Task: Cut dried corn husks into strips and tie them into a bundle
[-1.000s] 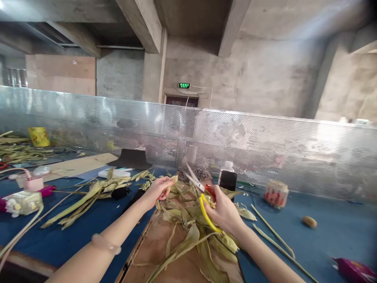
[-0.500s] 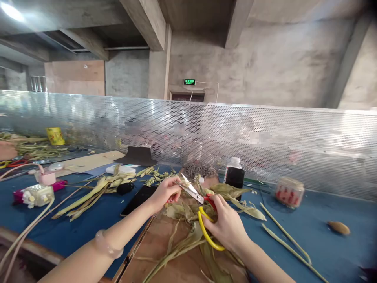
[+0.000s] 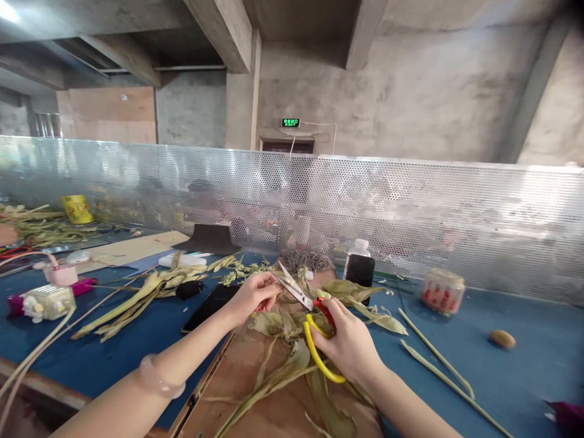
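Yellow-handled scissors (image 3: 306, 316) gripped in right hand (image 3: 349, 347), blades now lowered from raised to meet dried leaf (image 3: 274, 319) pinched in left hand (image 3: 253, 295), poised for trimming.

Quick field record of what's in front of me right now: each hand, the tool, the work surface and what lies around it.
left hand: pinching a leaf piece at the scissor tips
right hand: gripping the scissors, yellow and red handles, blades slightly open, pointing up-left
under the hands: pile of leaves on a brown board
table: blue surface
behind the pile: dark bottle with white cap
right: jar, small brown item, long stalks
left: black phone, loose stalk bundle
back: perforated metal screen
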`<act>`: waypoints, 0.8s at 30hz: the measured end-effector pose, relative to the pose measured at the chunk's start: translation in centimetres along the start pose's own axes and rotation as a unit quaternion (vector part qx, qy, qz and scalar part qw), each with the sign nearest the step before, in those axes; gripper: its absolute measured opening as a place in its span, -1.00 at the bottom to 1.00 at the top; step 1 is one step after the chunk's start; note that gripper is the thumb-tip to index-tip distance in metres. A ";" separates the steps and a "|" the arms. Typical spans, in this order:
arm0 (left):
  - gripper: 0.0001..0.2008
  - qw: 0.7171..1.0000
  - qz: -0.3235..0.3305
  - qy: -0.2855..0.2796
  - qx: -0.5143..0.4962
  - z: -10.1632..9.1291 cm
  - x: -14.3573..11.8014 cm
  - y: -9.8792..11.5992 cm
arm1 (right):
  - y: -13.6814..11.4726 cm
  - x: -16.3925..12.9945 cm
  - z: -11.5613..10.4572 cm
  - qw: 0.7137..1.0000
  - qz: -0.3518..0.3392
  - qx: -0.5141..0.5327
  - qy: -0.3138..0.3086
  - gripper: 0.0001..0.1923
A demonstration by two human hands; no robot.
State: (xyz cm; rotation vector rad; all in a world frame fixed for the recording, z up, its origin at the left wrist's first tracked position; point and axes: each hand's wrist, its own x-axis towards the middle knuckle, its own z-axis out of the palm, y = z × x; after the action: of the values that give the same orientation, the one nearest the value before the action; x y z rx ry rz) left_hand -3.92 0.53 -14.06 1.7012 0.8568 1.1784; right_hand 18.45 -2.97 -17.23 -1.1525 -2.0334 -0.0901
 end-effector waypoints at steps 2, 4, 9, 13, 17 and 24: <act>-0.79 1.000 0.005 0.002 0.001 0.0 0.0 0.1 | -0.1 0.0 -0.2 1.000 -0.008 0.000 0.002 -0.70; -0.80 1.000 0.009 0.006 0.004 -0.1 -0.1 0.2 | -0.2 -0.1 -0.3 1.000 -0.012 0.003 0.004 -0.71; -0.81 1.000 0.020 0.005 -0.003 -0.3 -0.1 0.3 | -0.3 -0.2 -0.5 1.000 -0.011 -0.007 -0.002 -0.75; -0.81 0.999 0.032 0.001 -0.011 -0.4 -0.2 0.5 | -0.3 -0.3 -0.4 0.999 -0.036 -0.005 0.018 -0.76; -0.82 0.999 0.037 -0.006 -0.016 -0.4 -0.2 0.6 | 0.0 -0.3 -0.1 0.996 -0.069 -0.006 0.058 -0.77; -0.82 0.998 0.049 -0.023 -0.034 -0.7 -0.2 0.5 | -0.2 -0.5 0.0 0.990 -0.110 -0.001 0.089 -0.80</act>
State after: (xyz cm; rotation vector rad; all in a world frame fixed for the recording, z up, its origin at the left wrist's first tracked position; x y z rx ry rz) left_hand -4.60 0.39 -13.58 1.7249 0.7042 1.2158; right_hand 18.44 -3.40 -17.51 -0.8854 -1.9918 -0.2947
